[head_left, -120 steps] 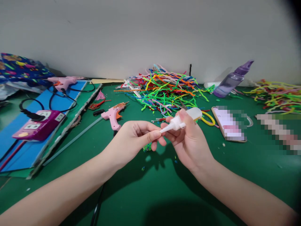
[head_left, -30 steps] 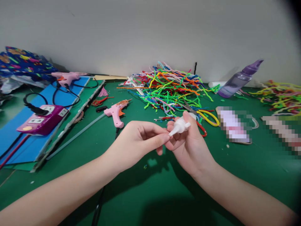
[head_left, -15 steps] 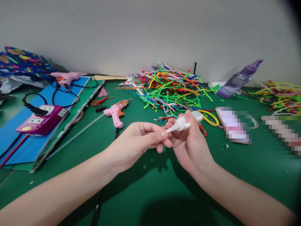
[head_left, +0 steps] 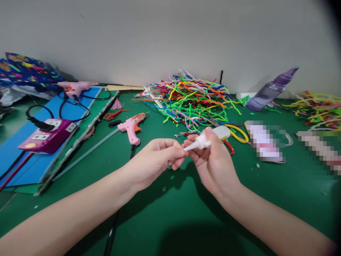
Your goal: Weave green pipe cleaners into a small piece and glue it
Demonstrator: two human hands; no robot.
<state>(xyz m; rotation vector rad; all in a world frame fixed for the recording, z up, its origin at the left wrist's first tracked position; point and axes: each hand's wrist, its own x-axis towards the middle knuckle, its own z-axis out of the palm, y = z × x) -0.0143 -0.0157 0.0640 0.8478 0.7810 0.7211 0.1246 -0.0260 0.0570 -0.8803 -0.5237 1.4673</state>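
Observation:
A small white bottle with a long pointed nozzle (head_left: 201, 141) lies in my right hand (head_left: 214, 160), whose thumb and fingers are closed round it. The nozzle points left and down. At its tip, my left hand (head_left: 160, 156) has thumb and forefinger pinched together; whatever they grip, if anything, is too small to make out. Behind the bottle lie scissors with yellow and red handles (head_left: 239, 134). A heap of colourful fuzzy stems (head_left: 197, 97) spreads beyond both hands.
A pink glue gun (head_left: 131, 128) lies left of centre. A purple power strip (head_left: 48, 137) rests on a blue board (head_left: 20, 165). To the right are a purple bottle (head_left: 269, 92), a phone (head_left: 264, 141) and more stems (head_left: 319, 110). Another glue gun (head_left: 74, 87) sits back left.
Both hands have shifted slightly left. The bottle's nozzle tip has moved left and more of the bottle's body shows behind my right thumb.

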